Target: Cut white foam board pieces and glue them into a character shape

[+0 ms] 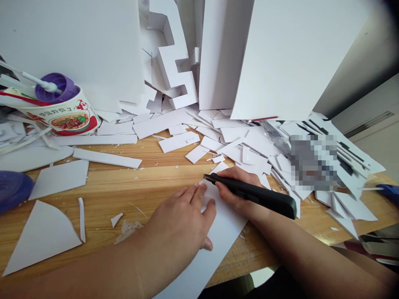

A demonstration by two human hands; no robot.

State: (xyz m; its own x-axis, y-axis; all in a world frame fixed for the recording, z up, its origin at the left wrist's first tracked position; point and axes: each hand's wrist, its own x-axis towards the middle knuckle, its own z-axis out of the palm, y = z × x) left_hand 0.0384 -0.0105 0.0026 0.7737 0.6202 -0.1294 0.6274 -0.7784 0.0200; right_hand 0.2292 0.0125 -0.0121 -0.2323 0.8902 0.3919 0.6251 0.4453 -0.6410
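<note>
A long white foam board strip (229, 222) lies slantwise on the wooden table, its far end under my hands. My left hand (187, 214) presses flat on it, fingers stretched forward and thumb out to the right. In my right hand (238, 189) is a black utility knife (258, 193), gripped with its body pointing back to the right. The short blade sits at the far end of the strip, just beyond my left fingertips. Whether the blade touches the board I cannot tell. A small white offcut (220, 167) lies just past the knife tip.
White board scraps (246, 141) pile along the back. Large white panels (289, 54) and a notched white structure (176, 62) stand behind. A noodle bowl (70, 118) holding a purple cap (57, 87) is at left. A quarter-round piece (43, 236) lies front left.
</note>
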